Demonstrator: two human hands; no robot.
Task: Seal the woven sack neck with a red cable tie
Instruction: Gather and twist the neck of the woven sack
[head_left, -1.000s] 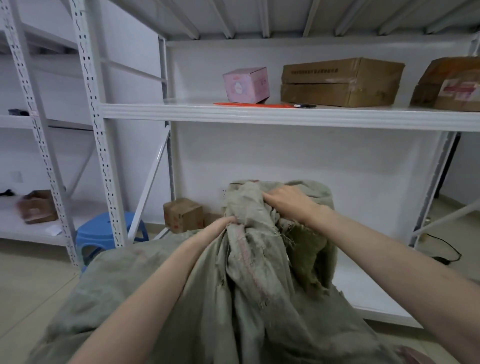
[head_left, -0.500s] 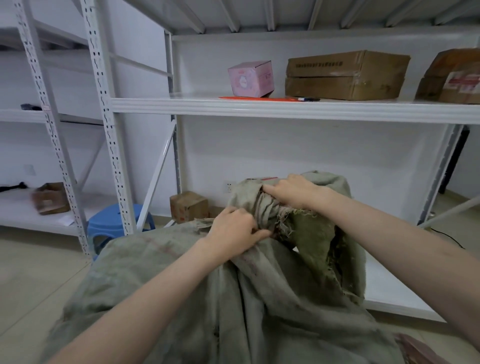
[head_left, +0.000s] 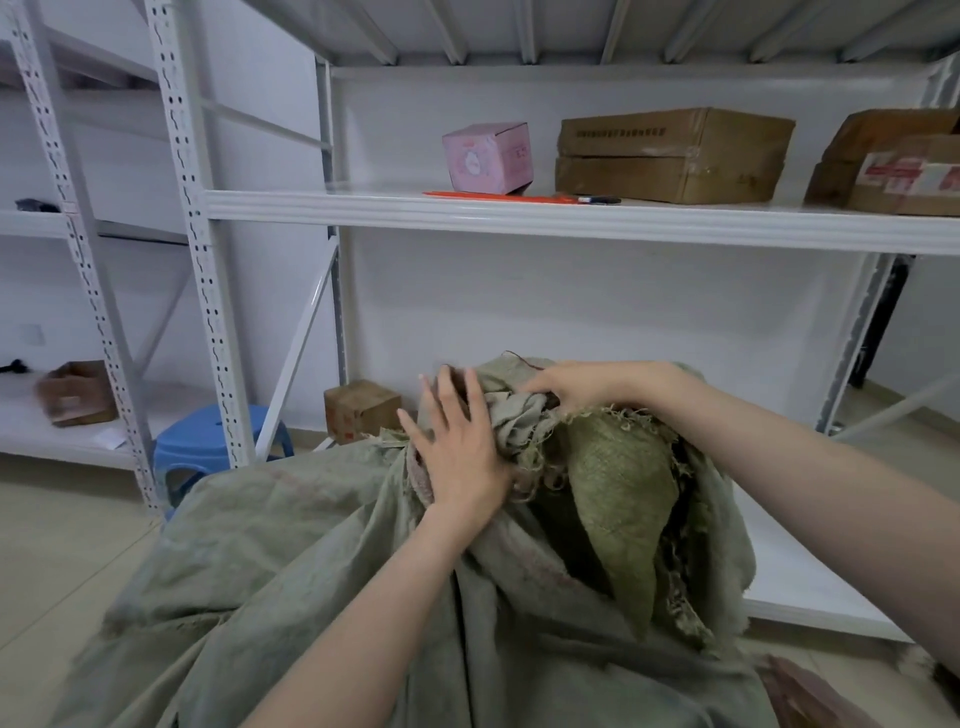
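The grey-green sack (head_left: 311, 545) fills the foreground, and the person's left hand (head_left: 457, 447) lies flat on its bunched cloth with fingers straight and spread, holding nothing. Just beyond it, the right hand (head_left: 597, 387) has its fingers curled round the gathered, frayed neck (head_left: 519, 421) at the top of the sack. Farther back a blue stool (head_left: 208, 441) and a small box (head_left: 361, 410) sit low down, while the red cable tie (head_left: 498, 196) lies on the shelf (head_left: 519, 221) above, well apart from both hands, in front of a pink box (head_left: 488, 158) and beside a pen (head_left: 600, 199).
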